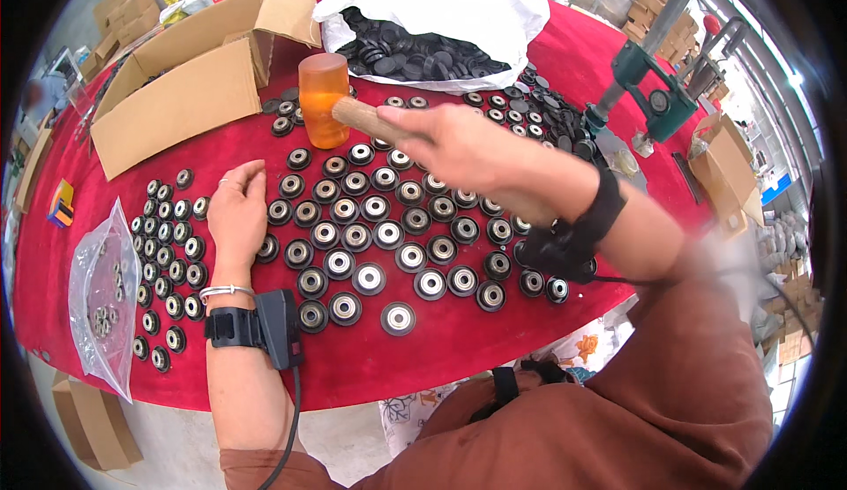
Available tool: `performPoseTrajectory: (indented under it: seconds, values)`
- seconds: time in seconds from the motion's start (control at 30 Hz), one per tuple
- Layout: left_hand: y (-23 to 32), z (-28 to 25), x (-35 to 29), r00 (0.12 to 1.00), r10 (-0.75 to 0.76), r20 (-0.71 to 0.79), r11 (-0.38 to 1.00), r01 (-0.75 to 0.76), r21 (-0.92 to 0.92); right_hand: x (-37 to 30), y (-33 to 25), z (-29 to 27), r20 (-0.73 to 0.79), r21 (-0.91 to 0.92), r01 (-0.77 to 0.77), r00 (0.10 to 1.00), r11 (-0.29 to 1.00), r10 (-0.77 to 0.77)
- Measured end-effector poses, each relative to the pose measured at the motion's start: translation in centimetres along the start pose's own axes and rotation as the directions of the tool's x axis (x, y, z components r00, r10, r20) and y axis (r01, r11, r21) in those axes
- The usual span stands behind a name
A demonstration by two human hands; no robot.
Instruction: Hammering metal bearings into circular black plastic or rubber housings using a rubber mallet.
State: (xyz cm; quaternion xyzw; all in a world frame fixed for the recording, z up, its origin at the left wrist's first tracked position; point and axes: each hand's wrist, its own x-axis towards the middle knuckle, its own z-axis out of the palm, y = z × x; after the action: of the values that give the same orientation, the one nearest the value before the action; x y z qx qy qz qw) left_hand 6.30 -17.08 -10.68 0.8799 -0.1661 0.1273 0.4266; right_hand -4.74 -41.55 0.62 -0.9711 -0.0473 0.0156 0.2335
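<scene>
My right hand (450,142) is closed round the wooden handle of a mallet (324,106) with a translucent orange head. The mallet head is raised over the far part of the red table, above the rows of round black pieces with metal bearings (356,238). My left hand (236,212) lies low on the table between two groups of these pieces, fingers bent and drawn together. Whatever its fingertips hold, if anything, is hidden. One bearing piece (267,249) sits right beside its wrist, and a smaller group (165,232) spreads to its left.
A clear plastic bag (106,300) with bearings lies at the left edge. At the back stand an open cardboard box (176,119) and a white sack (441,0) spilling black discs (415,58). A green hand press (648,93) stands at the right of the red table (371,371).
</scene>
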Motion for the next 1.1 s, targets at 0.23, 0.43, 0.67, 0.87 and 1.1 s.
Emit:
performPoseTrajectory:
  seconds: [0.23,0.43,0.67,0.87,1.1]
  values:
    - [-1.5,0.0,-0.1,1.0,0.024,0.0,0.999,-0.024,0.036,1.7,-1.2,-0.3,-0.239,0.03,0.117,0.965,0.993,-0.107]
    - [0.0,0.0,-0.1,1.0,-0.011,0.008,1.0,0.011,0.028,3.3,0.2,-1.3,0.016,0.037,-0.039,0.999,0.999,0.038]
    - [0.3,-0.3,-0.3,1.0,-0.029,-0.004,1.0,0.029,0.004,6.0,3.0,-0.8,-0.172,0.122,-0.05,0.983,0.991,0.071]
    - [0.2,0.0,-0.1,0.999,-0.031,-0.01,0.999,0.031,0.014,10.6,6.2,1.3,-0.361,-0.146,-0.009,0.931,0.989,-0.045]
    - [1.0,-0.4,0.0,0.988,-0.134,0.076,0.991,0.134,0.006,8.5,5.3,2.5,-0.334,-0.108,0.146,0.926,0.983,-0.174]
